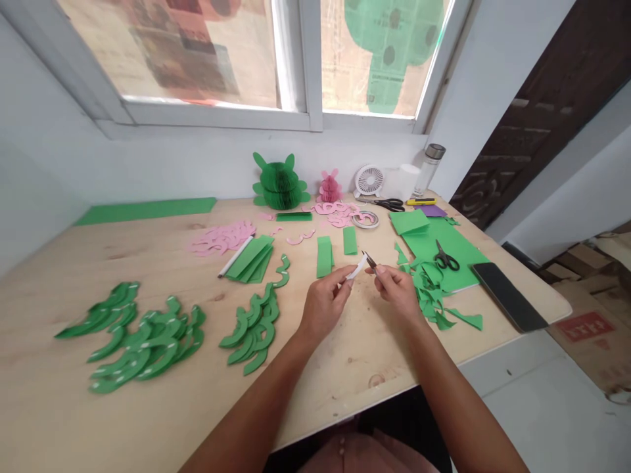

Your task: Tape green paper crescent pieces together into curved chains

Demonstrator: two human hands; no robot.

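Note:
My left hand [325,301] pinches a narrow white strip [359,268] between thumb and fingers, above the middle of the table. Close on the right, my right hand [397,289] is closed around small dark snips [371,260]; their pointed tips are at the strip's upper end. The fingers hide the handle. Just beyond the hands lie two green paper rectangles [324,256], [350,240]. Green paper scraps [430,292] are heaped beside my right hand. Left of my left hand sits a pile of wavy green paper pieces [254,328].
More wavy green pieces [148,341] cover the left. Pink cutouts [221,238], a tape roll [365,219] and a green honeycomb paper figure [280,184] stand farther back. On the right are scissors [447,257], green sheets [458,244], a phone [507,295] and a glass bottle [430,171].

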